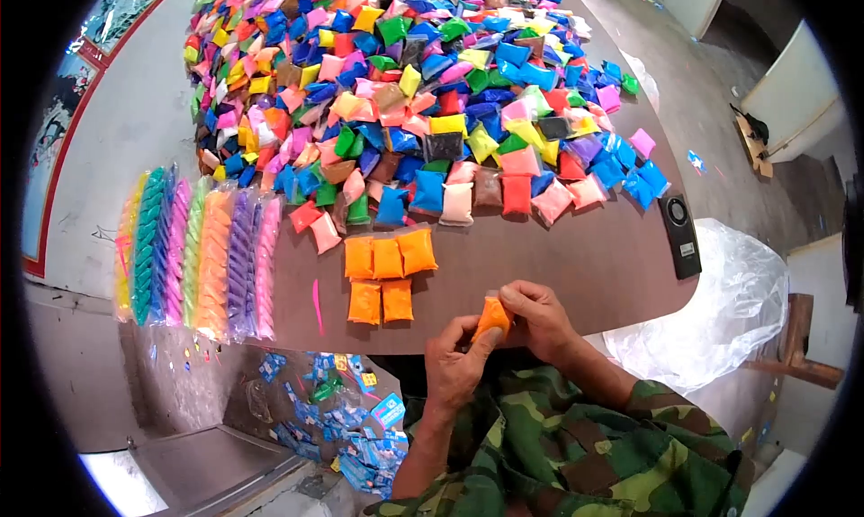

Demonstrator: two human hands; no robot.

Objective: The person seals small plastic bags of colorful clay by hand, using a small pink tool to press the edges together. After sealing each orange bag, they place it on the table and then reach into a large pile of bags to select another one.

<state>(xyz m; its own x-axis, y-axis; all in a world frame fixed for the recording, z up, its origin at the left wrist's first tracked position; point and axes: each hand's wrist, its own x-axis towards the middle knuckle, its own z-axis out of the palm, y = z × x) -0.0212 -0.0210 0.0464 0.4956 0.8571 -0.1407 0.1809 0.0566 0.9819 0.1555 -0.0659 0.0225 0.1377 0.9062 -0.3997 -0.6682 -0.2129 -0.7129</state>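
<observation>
Between my two hands, near the table's front edge, is a small orange packet (pixel 492 317) in clear wrap. My left hand (pixel 457 359) pinches its lower end with the thumb across it. The fingers of my right hand (pixel 535 314) close on its upper right side. Left of my hands lie several more orange packets (pixel 387 254), set in two rows on the brown table (pixel 558 274). Beyond them spreads a large heap of small colourful packets (pixel 432 112), its near edge made up of blue, pink, red and brown ones.
Long twisted colourful pieces in clear sleeves (pixel 213 256) lie side by side at the table's left edge. A pink strip (pixel 317 306) is near them. A black device (pixel 679 238) sits at the right edge, beside clear plastic sheeting (pixel 720 310). Blue wrappers (pixel 351 436) litter the floor.
</observation>
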